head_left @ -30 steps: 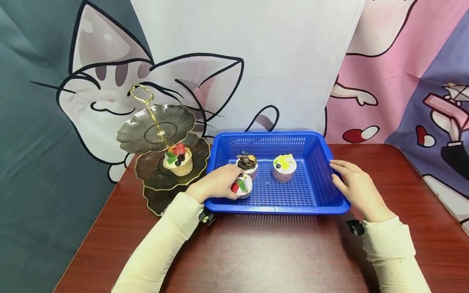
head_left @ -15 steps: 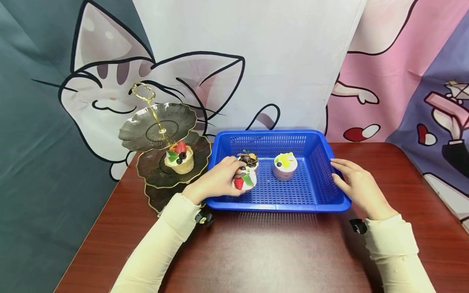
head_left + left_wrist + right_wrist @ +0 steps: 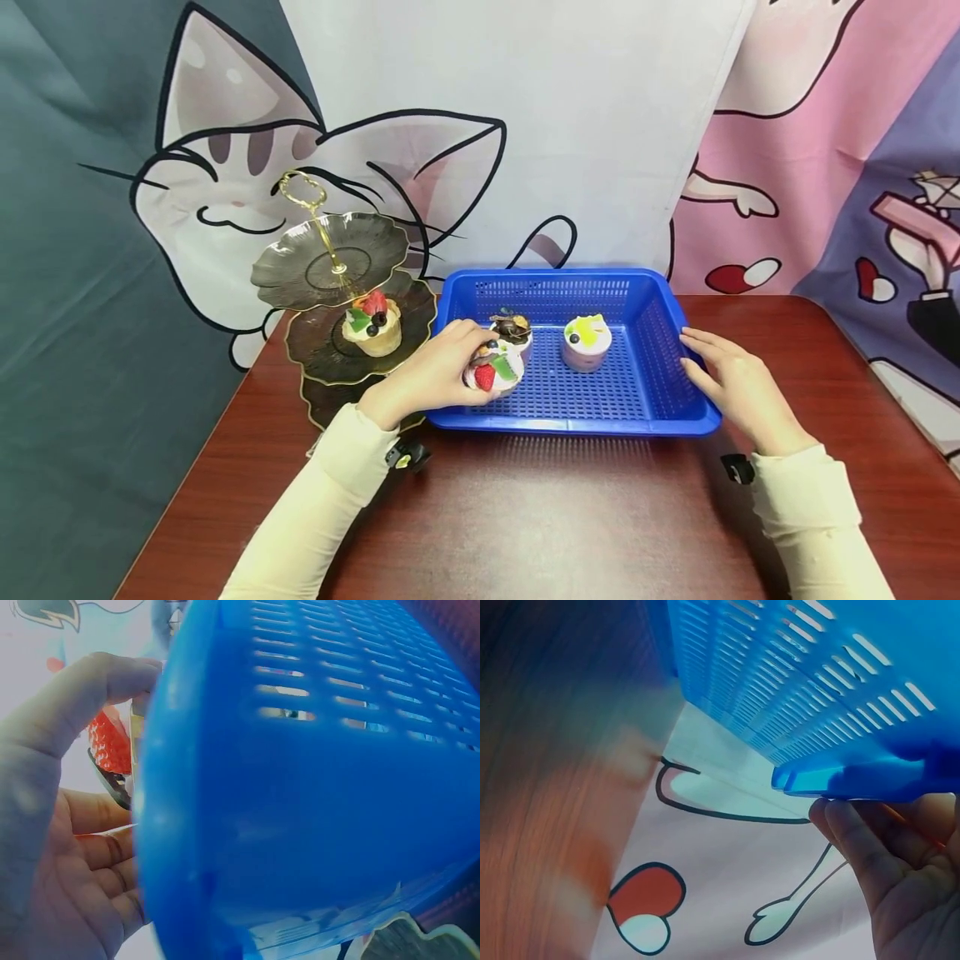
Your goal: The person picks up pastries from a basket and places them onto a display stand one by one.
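Note:
In the head view, my left hand (image 3: 437, 367) grips a dessert cup (image 3: 497, 372) topped with white cream, a strawberry and a green leaf-like piece, over the blue basket's (image 3: 562, 426) left end. In the left wrist view the thumb and fingers reach round it behind the rim, and its strawberry (image 3: 110, 742) shows between them. A chocolate-topped dessert cup (image 3: 513, 330) stands right behind, partly covered. Another dessert cup (image 3: 587, 342), with yellow topping and a blueberry, stands mid-basket. My right hand (image 3: 738, 390) touches the basket's right rim with extended fingertips (image 3: 840, 814).
Left of the basket stands a tiered stand with dark gold-edged plates (image 3: 330, 260) and a gold ring handle (image 3: 302, 190). A fruit-topped tart (image 3: 372, 325) sits on its middle plate. The brown table (image 3: 555, 517) meets a cartoon-printed cloth (image 3: 600, 125) at the back.
My left hand has lifted the strawberry-topped dessert cup slightly and drawn it a little left, tilting its top toward me. The right hand stays at the basket rim.

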A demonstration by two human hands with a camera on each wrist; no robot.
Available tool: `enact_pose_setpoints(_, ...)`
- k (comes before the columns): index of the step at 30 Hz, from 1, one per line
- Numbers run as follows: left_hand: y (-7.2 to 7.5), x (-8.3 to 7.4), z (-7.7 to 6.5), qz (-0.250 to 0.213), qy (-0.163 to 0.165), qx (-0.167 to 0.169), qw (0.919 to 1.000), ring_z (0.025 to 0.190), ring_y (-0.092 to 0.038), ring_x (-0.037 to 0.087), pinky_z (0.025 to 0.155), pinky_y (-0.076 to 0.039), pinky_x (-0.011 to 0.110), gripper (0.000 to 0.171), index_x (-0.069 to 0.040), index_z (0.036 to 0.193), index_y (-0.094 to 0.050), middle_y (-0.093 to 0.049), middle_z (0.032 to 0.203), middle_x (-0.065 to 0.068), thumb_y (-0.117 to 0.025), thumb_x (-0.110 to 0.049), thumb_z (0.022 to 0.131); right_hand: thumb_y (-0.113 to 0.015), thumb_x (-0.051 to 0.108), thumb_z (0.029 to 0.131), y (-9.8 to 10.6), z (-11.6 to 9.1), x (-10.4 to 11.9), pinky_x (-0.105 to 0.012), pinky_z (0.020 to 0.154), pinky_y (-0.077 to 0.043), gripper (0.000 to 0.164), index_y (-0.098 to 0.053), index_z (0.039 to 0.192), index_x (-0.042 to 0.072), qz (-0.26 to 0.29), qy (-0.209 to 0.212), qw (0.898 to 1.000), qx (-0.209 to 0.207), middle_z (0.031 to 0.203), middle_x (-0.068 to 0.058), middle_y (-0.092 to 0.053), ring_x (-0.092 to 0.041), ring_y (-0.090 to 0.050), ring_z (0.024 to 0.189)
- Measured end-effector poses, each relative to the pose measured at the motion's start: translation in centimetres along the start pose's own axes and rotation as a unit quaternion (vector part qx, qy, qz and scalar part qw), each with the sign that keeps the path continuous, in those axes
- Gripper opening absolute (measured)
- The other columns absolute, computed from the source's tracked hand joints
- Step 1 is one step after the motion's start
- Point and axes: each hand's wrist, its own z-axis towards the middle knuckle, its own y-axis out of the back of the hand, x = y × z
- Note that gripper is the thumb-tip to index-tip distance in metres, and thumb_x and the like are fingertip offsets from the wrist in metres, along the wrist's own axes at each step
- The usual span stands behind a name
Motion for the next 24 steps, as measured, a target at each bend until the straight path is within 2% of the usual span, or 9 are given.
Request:
enact_pose_setpoints(13, 1.1, -0.7, -0.8, -0.004, -0.001, -0.005, 1.0000, 0.101, -0.049, 0.019, 0.085, -0.050, 0.032, 0.068, -0.003, 0.122, -0.057, -0.057, 0.108, 0.008, -0.083, -0.038, 0.070, -0.063, 0.017, 0.092, 0.0, -0.2, 0.0, -0.065, 0.091, -0.041, 0.044, -0.055, 0.128, -0.006, -0.005, -0.016, 1.000, 0.008, 0.133, -0.026, -0.051, -0.048, -0.049, 0.118)
enact_pose_setpoints(20, 1.6, -0.7, -1.2, -0.027, -0.007, -0.021, 0.9994, 0.099, -0.051, 0.018, 0.085, -0.048, 0.032, 0.066, -0.004, 0.118, -0.059, -0.058, 0.104, 0.006, -0.086, -0.034, 0.066, -0.062, 0.018, 0.093, 0.0, -0.2, 0.0, -0.064, 0.091, -0.041, 0.044, -0.055, 0.128, -0.007, -0.002, -0.014, 1.000, 0.008, 0.133, -0.026, -0.051, -0.047, -0.050, 0.117)
enact_pose_setpoints(24, 1.9, -0.7, -1.6, -0.044, -0.006, -0.018, 0.9988, 0.099, -0.051, 0.017, 0.084, -0.048, 0.031, 0.066, -0.005, 0.117, -0.060, -0.059, 0.103, 0.005, -0.086, -0.035, 0.065, -0.062, 0.017, 0.092, -0.1, -0.2, 0.0, -0.063, 0.092, -0.041, 0.042, -0.056, 0.127, -0.007, -0.003, -0.006, 1.000, -0.001, 0.132, -0.025, -0.053, -0.046, -0.051, 0.117)
